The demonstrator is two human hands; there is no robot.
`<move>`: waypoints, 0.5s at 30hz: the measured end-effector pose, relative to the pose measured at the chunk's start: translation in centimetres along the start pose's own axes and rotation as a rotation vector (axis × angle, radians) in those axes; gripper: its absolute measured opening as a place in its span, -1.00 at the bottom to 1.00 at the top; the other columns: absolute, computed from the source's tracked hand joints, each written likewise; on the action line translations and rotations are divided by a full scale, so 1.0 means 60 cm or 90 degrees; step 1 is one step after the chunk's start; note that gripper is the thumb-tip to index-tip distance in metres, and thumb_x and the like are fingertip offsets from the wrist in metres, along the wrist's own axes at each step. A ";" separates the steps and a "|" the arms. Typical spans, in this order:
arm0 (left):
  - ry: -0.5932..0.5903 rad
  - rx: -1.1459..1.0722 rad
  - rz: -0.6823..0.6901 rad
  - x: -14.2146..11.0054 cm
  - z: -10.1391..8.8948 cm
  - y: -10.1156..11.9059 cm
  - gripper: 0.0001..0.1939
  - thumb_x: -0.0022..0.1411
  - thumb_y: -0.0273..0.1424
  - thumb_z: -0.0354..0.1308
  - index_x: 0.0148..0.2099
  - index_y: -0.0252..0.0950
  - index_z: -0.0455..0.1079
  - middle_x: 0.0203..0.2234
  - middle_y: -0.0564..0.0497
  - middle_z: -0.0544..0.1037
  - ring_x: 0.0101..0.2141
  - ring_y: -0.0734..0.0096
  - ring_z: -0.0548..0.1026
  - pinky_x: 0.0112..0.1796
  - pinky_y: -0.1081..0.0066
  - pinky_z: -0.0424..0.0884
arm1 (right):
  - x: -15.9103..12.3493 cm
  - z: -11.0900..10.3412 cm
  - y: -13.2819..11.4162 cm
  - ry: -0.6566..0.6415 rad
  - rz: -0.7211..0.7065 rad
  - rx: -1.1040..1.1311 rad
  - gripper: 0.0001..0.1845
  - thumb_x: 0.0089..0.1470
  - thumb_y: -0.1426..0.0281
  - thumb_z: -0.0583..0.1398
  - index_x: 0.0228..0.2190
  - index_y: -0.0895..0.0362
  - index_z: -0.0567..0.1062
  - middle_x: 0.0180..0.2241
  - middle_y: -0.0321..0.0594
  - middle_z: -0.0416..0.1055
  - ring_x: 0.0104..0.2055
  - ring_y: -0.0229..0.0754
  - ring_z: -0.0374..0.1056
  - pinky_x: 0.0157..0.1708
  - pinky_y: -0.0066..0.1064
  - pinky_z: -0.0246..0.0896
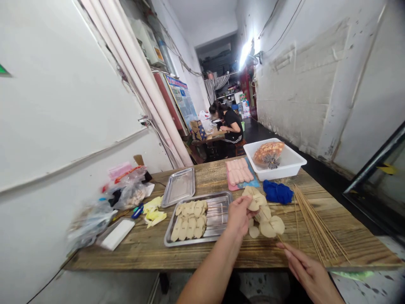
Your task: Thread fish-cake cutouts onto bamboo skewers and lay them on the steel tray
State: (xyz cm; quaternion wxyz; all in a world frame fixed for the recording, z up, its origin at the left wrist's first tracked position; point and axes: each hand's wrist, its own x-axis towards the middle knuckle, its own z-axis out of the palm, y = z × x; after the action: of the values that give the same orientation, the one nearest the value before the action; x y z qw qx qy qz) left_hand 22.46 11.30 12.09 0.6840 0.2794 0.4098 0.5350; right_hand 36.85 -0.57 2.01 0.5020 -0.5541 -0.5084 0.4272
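Observation:
Above the work table, my left hand [239,213] pinches a thin, round beige slice [255,201]. My right hand [308,270] is closed on a bamboo skewer [282,241], its far end close to a pile of more beige slices [271,226]. The exact food the slices are made of cannot be told. To the left of my left hand is a metal tray [221,230] with two rows of skewered beige slices [189,227]. Their sticks point right. Many loose bamboo skewers [319,228] lie fanned out beyond my right hand.
Behind the pile are a blue cloth [277,192], a pack of pink sausages [239,170] and a white tub [281,172] holding a bagged bundle. A second metal tray [179,185], yellow wrappers [154,211] and plastic bags [95,221] lie left. Another person [232,122] sits farther back.

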 end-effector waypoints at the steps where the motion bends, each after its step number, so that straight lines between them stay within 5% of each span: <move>1: 0.001 -0.010 -0.001 0.002 -0.001 0.001 -0.65 -0.15 -0.24 0.31 -0.36 -0.39 0.39 -0.57 -0.01 0.48 -0.55 0.48 0.43 -0.45 0.41 0.42 | 0.000 0.002 -0.004 -0.004 0.004 0.009 -0.53 -0.03 0.06 0.14 -0.19 0.07 0.57 -0.20 -0.15 0.54 -0.27 -0.09 0.48 -0.37 -0.46 0.41; 9: -0.122 -0.049 0.012 -0.005 -0.001 0.000 -0.65 -0.06 -0.27 0.28 -0.26 -0.41 0.43 -0.37 -0.10 0.52 -0.35 0.41 0.48 -0.23 0.32 0.42 | -0.003 0.008 -0.018 -0.007 0.026 0.041 -0.51 -0.05 0.06 0.15 -0.20 0.10 0.58 -0.33 -0.14 0.57 -0.43 -0.15 0.45 -0.50 -0.47 0.38; 15: -0.091 -0.064 -0.023 -0.006 0.003 -0.001 -0.75 -0.05 -0.37 0.27 -0.29 -0.40 0.43 -0.39 -0.08 0.52 -0.35 0.41 0.48 -0.17 0.25 0.42 | -0.006 0.010 -0.017 -0.023 0.041 0.064 -0.57 -0.03 0.12 0.17 -0.19 0.10 0.57 -0.30 -0.13 0.56 -0.38 -0.14 0.45 -0.45 -0.46 0.38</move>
State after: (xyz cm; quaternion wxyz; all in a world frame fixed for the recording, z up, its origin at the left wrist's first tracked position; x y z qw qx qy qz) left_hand 22.61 10.94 12.23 0.7341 0.2748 0.3379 0.5210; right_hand 36.07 -0.86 2.94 0.5058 -0.5367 -0.4771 0.4780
